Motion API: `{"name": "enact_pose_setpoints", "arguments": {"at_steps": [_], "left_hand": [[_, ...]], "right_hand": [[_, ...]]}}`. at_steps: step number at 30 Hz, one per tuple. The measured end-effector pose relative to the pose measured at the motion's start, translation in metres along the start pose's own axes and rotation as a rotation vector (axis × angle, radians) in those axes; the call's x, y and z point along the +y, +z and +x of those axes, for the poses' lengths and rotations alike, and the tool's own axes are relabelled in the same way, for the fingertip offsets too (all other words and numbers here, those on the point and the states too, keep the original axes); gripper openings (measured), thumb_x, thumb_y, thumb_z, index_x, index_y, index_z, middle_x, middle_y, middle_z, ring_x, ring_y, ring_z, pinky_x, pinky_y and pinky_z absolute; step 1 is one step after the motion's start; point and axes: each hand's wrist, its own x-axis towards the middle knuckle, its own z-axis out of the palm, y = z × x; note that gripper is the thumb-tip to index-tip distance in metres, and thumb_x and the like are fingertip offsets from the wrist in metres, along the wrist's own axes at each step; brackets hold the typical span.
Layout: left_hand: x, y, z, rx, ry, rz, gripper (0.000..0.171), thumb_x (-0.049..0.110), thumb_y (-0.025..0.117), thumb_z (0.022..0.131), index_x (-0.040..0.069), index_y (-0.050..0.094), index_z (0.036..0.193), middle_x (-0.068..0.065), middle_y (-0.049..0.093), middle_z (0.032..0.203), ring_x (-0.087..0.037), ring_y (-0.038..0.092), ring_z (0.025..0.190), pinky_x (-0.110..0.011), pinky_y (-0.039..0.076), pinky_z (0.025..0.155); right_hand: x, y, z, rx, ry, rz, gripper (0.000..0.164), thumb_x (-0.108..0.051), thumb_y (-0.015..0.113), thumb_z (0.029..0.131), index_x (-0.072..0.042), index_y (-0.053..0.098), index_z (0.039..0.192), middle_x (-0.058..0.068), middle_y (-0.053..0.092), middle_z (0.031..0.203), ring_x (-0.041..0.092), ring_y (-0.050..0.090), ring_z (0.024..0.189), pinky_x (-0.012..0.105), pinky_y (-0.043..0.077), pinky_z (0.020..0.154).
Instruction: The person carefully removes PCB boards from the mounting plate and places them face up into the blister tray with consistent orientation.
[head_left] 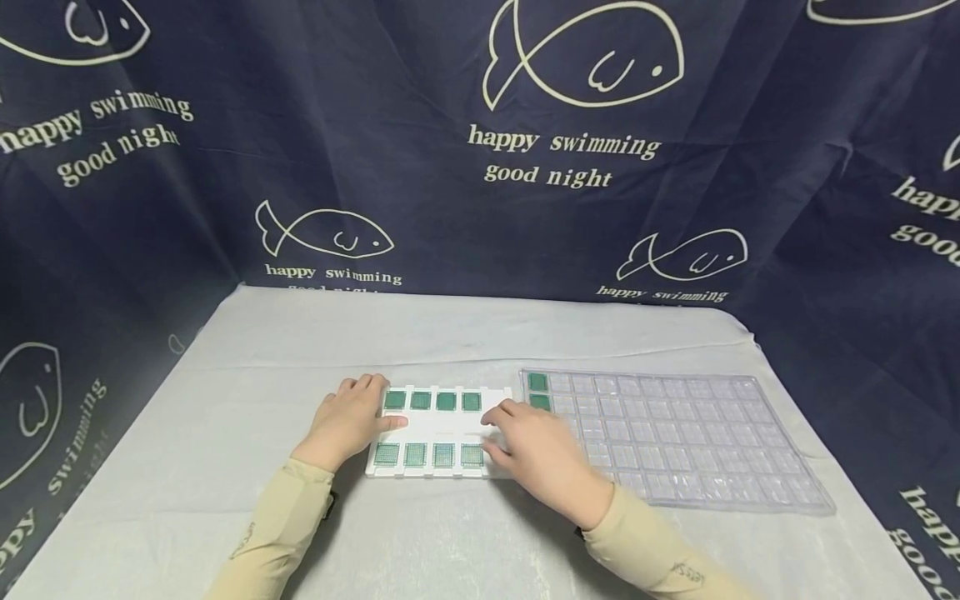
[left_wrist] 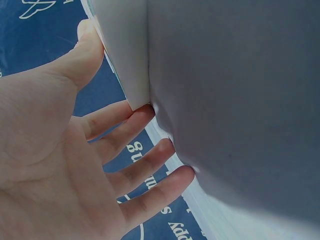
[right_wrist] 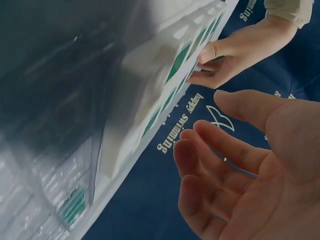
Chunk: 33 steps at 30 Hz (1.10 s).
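Note:
A white tray (head_left: 431,427) lies on the table with two rows of small green square chips (head_left: 446,402), several in each row. My left hand (head_left: 345,421) holds its left end, the thumb on the top face and the fingers along the outer edge. Above the tray's right end is my right hand (head_left: 543,458), its fingers loosely bent and apart. Nothing shows between those fingers in the right wrist view. To the right lies a clear plastic compartment tray (head_left: 787,454), partly covered by my right hand. Two green chips (head_left: 537,382) sit in its leftmost column.
A pale cloth covers the table (head_left: 420,533). Dark blue curtains (head_left: 450,233) with white fish prints and lettering stand behind it and at both sides. The clear tray's left edge is close to the white tray's right end.

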Motion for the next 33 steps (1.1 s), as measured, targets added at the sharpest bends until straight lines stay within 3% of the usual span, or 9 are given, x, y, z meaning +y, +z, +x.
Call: {"name": "enact_pose_setpoints", "arguments": {"at_steps": [14, 22, 33], "left_hand": [[0.006, 0.001, -0.002, 0.000, 0.002, 0.002, 0.063, 0.046, 0.075, 0.088, 0.005, 0.057, 0.132, -0.014, 0.064, 0.129, -0.040, 0.058, 0.118, -0.059, 0.051, 0.097], [0.004, 0.001, -0.001, 0.007, -0.001, -0.007, 0.065, 0.047, 0.076, 0.088, 0.005, 0.057, 0.134, -0.014, 0.064, 0.130, -0.040, 0.058, 0.119, -0.059, 0.051, 0.098], [0.001, 0.001, -0.001, 0.015, -0.010, -0.001, 0.066, 0.046, 0.076, 0.088, 0.004, 0.056, 0.135, -0.016, 0.063, 0.133, -0.041, 0.057, 0.121, -0.060, 0.050, 0.099]], "right_hand": [[-0.011, 0.016, -0.004, -0.039, -0.020, 0.025, 0.029, -0.029, 0.082, 0.085, -0.014, 0.072, 0.108, -0.004, 0.070, 0.100, 0.013, 0.069, 0.084, 0.030, 0.056, 0.068], [-0.013, 0.024, -0.003, -0.028, -0.073, -0.035, 0.031, -0.031, 0.084, 0.082, -0.015, 0.072, 0.105, -0.006, 0.067, 0.095, 0.012, 0.064, 0.080, 0.025, 0.051, 0.061], [-0.017, 0.025, 0.001, -0.047, -0.097, -0.073, 0.028, -0.030, 0.083, 0.083, -0.013, 0.071, 0.102, -0.005, 0.067, 0.091, 0.012, 0.064, 0.079, 0.026, 0.051, 0.063]]}}
